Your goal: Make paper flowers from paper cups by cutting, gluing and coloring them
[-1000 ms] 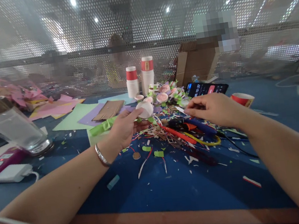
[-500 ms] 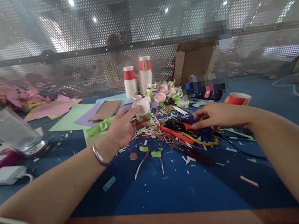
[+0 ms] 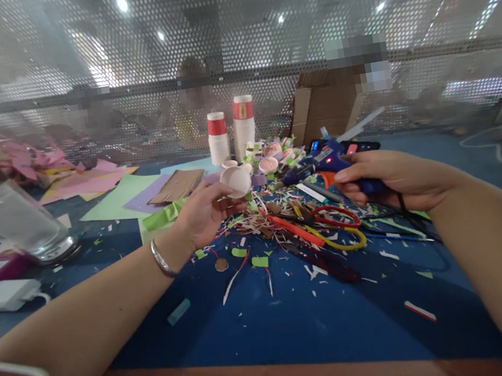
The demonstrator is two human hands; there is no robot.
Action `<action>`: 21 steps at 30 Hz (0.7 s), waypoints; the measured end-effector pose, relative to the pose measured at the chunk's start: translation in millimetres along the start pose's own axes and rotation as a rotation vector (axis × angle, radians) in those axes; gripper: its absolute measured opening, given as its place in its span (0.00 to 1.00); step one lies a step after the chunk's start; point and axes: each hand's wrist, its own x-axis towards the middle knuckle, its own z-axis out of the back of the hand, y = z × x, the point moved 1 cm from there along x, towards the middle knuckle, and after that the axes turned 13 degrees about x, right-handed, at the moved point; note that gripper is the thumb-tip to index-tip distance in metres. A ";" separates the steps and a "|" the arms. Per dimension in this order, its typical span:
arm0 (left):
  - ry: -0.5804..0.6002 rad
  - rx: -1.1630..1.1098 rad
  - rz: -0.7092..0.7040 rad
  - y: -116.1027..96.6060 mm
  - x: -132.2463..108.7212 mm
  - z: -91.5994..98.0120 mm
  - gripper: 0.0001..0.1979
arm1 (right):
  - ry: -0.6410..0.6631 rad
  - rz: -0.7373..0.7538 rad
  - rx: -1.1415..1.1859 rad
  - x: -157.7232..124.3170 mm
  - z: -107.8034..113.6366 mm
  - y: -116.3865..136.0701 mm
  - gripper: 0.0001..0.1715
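Observation:
My left hand is closed on a small white paper cup piece, held up over the blue table. My right hand grips a blue glue gun lifted off the table, its nozzle pointing left toward the cup piece. A glue stick juts from the gun's back. Below the gun lie scissors with red and yellow handles amid paper scraps.
Two stacks of red-and-white paper cups stand at the back by a cluster of finished paper flowers. Coloured paper sheets and a glass jar are on the left. A cardboard box leans against the perforated screen.
My right hand has picked the blue glue gun up from the pile and raised it toward the cup piece. My left hand has barely moved.

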 end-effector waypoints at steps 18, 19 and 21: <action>0.164 0.180 -0.239 4.9 -1.4 1.5 0.13 | 0.099 0.200 0.270 -10.4 -12.6 4.5 0.16; 0.172 0.204 -0.265 5.0 -1.6 0.9 0.12 | 0.109 0.219 0.293 -10.8 -13.7 4.5 0.17; 0.194 0.245 -0.305 5.1 -1.9 -0.4 0.12 | 0.129 0.261 0.332 -11.6 -16.2 4.6 0.17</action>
